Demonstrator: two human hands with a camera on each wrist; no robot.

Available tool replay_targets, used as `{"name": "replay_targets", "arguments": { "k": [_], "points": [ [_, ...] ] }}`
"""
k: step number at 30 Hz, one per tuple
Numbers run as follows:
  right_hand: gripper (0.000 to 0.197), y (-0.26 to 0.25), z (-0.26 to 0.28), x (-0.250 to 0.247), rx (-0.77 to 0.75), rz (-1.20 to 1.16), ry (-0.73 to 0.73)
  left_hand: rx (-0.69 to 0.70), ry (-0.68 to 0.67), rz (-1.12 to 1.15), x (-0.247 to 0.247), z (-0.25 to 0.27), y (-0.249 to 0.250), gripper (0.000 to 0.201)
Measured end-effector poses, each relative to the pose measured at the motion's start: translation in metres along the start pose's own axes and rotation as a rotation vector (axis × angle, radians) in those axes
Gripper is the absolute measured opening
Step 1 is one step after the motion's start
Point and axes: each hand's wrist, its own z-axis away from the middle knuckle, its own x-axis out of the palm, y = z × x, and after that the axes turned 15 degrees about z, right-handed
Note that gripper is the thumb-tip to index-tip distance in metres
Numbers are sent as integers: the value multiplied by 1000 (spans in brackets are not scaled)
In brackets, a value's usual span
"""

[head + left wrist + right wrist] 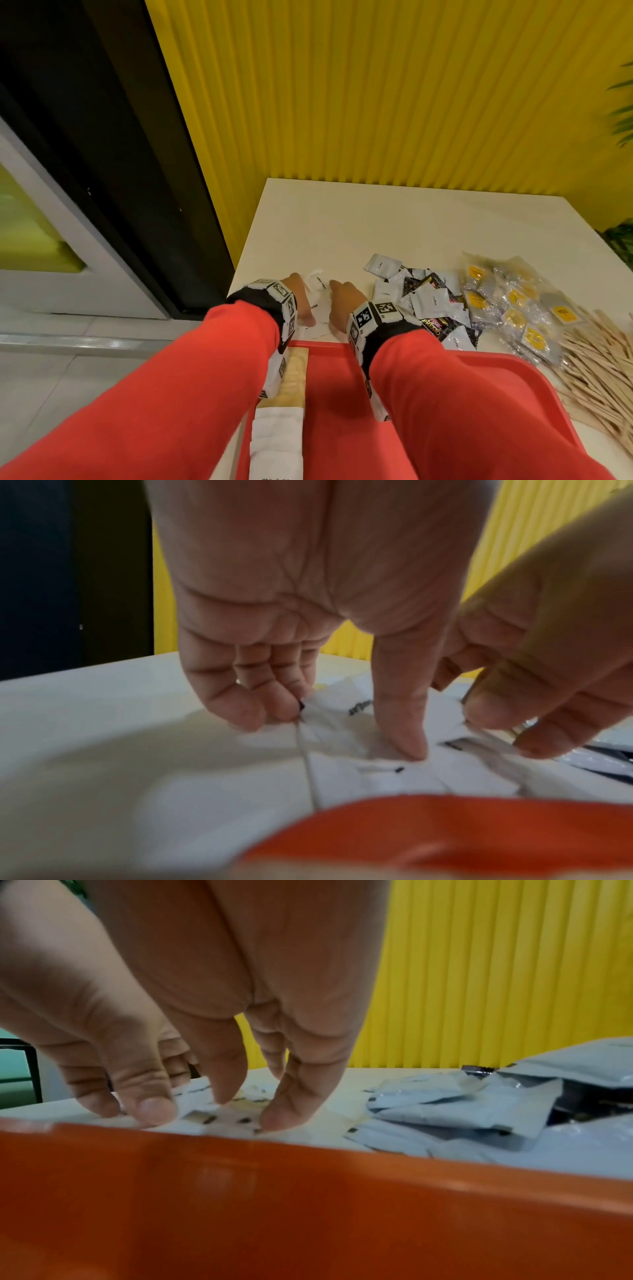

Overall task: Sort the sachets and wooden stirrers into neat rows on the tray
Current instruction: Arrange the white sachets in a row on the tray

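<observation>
- Several white sachets [317,284] at the tabletop's [342,222] left edge: your left hand [298,293] pinches them, right hand's [344,301] fingertips rest loosely.
- Next, likely: you lift them squarely onto the tray [332,394].

Red tray [329,394], cream-white table [342,219], yellow vertically ribbed wall [376,85], coral sleeves [205,377]. The white sachets [320,303] carry black print; the silver sachets [513,308] carry yellow labels; the wooden stirrers [596,356] are pale tan.

One red plastic tray [513,373] is counted, and about seven clear-wrapped tea bags with yellow labels [513,308]. The heaped flat wooden stirrers [592,359], square white coffee sachets [428,301] and long white paper sachets [317,294] cannot be counted.
</observation>
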Motion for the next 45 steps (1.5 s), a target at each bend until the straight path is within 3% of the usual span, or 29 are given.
{"name": "replay_targets", "arguments": {
  "k": [3,10,13,17,20,25,31,38,45],
  "points": [
    [42,2,-2,3,21,-21,-10,-11,-8,19,0,-4,-9,88],
    [60,-4,-2,7,18,-53,-54,54,-80,1,-2,4,-10,59],
    [54,-8,-1,12,33,2,-28,45,-105,-24,-2,1,-8,42],
    [51,-11,-1,9,55,-54,-59,84,-61,-23,2,1,-8,63],
    [47,-8,1,3,-1,-166,-74,145,-26,17,2,4,-8,58],
    [40,-4,8,4,-11,-351,1,215,-1,239,-2,5,-14,28],
    [24,5,16,-5,-55,-602,90,347,14,449,-12,12,-11,30],
    [34,18,52,-22,-83,-827,219,566,-75,661,-18,39,1,42],
    [16,31,114,-17,-111,-842,302,645,-182,787,4,93,0,35]
  ]
}}
